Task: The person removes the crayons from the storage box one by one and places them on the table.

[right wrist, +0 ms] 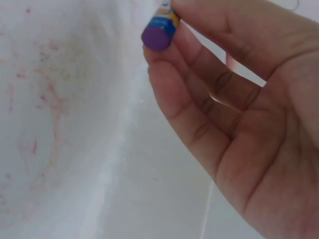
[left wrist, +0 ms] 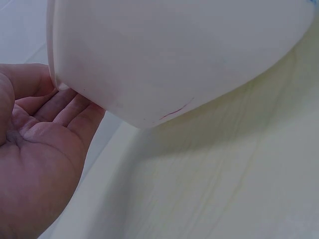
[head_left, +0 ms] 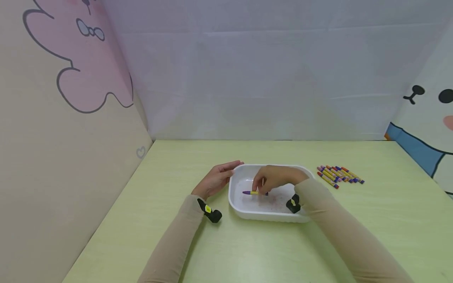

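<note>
A white plastic tray (head_left: 269,216) with rounded corners stands on the table, its inner floor marked with crayon stains. At its back left corner my left hand (head_left: 216,179) holds the rim, the thumb at the rim and the fingers against the outer wall (left wrist: 174,55), partly hidden behind it. Over the inside of the tray, my right hand (head_left: 277,177) pinches a purple crayon (head_left: 252,193) with a yellow wrapper. The crayon lies level, its purple tip pointing left. Its flat purple end (right wrist: 156,39) faces the camera in the right wrist view.
Several crayons (head_left: 337,174) in yellow wrappers lie side by side on the table to the right of the tray. A pale green tabletop (head_left: 184,165) extends around the tray. Behind it rises a white wall sheet (head_left: 265,86), with a cartoon-printed wall (head_left: 88,78) on the left.
</note>
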`<state>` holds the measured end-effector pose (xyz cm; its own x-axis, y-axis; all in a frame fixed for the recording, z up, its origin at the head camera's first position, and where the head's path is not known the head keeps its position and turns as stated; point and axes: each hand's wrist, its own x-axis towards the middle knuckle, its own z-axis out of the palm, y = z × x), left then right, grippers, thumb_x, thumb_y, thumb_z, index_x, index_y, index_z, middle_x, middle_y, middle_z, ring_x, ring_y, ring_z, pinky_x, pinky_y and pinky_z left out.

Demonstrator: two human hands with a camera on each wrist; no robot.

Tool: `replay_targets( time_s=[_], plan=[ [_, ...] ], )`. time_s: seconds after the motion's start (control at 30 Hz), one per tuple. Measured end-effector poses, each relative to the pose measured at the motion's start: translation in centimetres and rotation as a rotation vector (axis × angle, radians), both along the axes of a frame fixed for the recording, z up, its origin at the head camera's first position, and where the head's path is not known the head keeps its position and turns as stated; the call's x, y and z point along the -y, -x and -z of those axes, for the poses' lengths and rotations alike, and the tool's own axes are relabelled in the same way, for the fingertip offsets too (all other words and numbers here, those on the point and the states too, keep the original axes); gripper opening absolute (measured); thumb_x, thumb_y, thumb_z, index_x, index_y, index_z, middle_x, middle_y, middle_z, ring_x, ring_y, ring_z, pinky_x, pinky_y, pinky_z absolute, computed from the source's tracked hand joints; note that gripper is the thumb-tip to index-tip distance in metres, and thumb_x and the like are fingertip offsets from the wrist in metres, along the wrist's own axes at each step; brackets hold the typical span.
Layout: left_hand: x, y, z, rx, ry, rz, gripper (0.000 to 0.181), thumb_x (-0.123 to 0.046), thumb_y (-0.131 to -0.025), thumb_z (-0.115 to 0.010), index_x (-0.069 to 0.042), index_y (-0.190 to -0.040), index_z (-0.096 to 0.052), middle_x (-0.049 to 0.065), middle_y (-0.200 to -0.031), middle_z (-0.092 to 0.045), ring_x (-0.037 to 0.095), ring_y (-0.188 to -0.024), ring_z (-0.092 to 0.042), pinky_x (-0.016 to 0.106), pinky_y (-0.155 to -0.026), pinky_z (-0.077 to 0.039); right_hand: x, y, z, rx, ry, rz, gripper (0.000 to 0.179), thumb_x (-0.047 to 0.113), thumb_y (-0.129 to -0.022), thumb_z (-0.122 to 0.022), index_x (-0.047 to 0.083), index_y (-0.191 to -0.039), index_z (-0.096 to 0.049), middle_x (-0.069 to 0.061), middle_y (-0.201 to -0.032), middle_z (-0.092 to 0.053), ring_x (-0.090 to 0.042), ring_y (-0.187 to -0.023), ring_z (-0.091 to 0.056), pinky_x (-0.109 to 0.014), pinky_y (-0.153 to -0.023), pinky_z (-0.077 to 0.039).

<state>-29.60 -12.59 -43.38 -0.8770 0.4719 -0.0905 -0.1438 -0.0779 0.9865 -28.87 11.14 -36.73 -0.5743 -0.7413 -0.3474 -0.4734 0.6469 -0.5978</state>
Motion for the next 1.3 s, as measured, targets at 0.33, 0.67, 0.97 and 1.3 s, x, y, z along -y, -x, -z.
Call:
replay_targets(
  time_s=[0.33,0.67,0.97,1.3],
  plan=[
    [-0.1,-0.1,-0.1,-0.002,-0.007,-0.005,0.046,0.001,-0.1,-0.04,-0.002,-0.146,-0.039,0.012,-0.151,-0.04,0.026,-0.14,-0.038,0.037,-0.114,-0.035,-3.0,-0.1,-1.7,-0.038,0.044,0.086,0.015,0.015,-0.087,-0.069,0.015,-0.102,-0.073,0.003,-0.083,-0.065,-0.01,-0.074,-0.059,-0.024,-0.068,-0.052],
    [-0.1,0.0,-0.1,0.0,-0.01,-0.001,0.046,0.001,-0.1,-0.04,-0.001,-0.146,-0.038,0.012,-0.152,-0.039,0.025,-0.14,-0.037,0.038,-0.115,-0.033,-6.5,-0.3,-2.5,-0.071,0.1,0.149,0.018,0.014,-0.09,-0.065,0.011,-0.107,-0.071,0.001,-0.082,-0.067,-0.013,-0.077,-0.064,-0.026,-0.07,-0.053],
    [-0.1,-0.1,-0.2,-0.002,-0.001,-0.007,0.047,0.002,-0.1,-0.041,0.0,-0.146,-0.038,0.013,-0.151,-0.04,0.026,-0.14,-0.037,0.038,-0.115,-0.034,-9.0,-0.7,-2.5,-0.136,0.102,0.188,0.019,0.016,-0.09,-0.066,0.01,-0.108,-0.07,0.002,-0.085,-0.068,-0.011,-0.08,-0.063,-0.025,-0.072,-0.053],
    [-0.1,-0.1,-0.1,0.003,0.005,-0.009,0.046,0.001,-0.1,-0.042,-0.003,-0.145,-0.04,0.011,-0.151,-0.041,0.025,-0.139,-0.04,0.031,-0.11,-0.041,-12.5,-1.1,-2.4,-0.198,0.087,0.291,0.024,0.018,-0.091,-0.065,0.007,-0.111,-0.069,-0.001,-0.093,-0.068,-0.013,-0.087,-0.063,-0.026,-0.072,-0.054]
  ],
)
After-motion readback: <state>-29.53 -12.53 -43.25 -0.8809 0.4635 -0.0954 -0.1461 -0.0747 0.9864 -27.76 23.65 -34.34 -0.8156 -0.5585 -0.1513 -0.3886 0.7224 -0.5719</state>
